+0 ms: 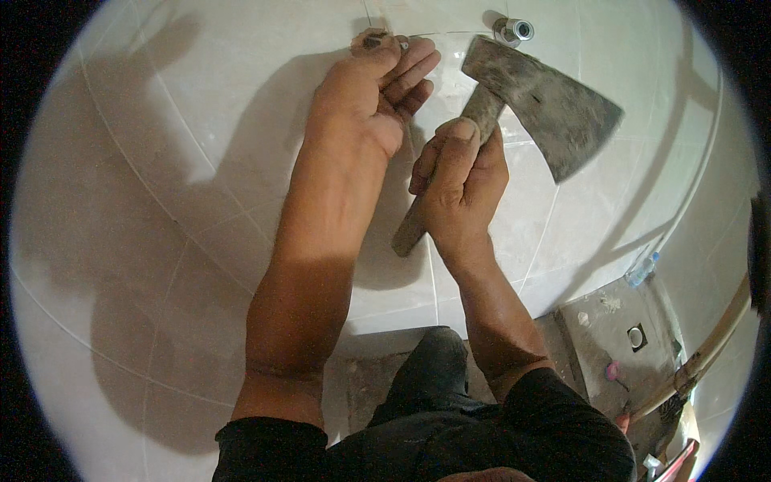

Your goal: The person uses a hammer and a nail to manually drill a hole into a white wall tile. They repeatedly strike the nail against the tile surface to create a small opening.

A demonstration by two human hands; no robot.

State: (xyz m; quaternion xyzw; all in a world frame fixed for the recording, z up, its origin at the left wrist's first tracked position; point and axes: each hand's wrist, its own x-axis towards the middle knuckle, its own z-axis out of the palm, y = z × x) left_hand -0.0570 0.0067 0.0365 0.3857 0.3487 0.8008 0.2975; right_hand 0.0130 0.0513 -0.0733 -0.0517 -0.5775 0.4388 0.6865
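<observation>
One hatchet: right of centre at the top of the frame, tilted, its head uppermost and the broad cutting edge facing lower right; the grey metal looks worn and smeared.
Right hand: near the centre, fingers wrapped around the hatchet's handle below the head, thumb lying along it.
Left hand: top centre, raised at the wall, thumb toward the fingers, the other fingers half curled with the palm partly showing. A small shiny tip shows beside the thumb; whether the fingers grip it is impossible to make out.
Wall opening: top centre, a rough dark gap partly behind the left thumb.
Metal fitting: top, right of centre, round and shiny, just above the hatchet head, on the wall.
Tiled wall: pale, across most of the frame, with shadows at left.
Floor: lower right, bearing a round drain, a clear bottle and a pink object.
Pole: right edge, slanting.
</observation>
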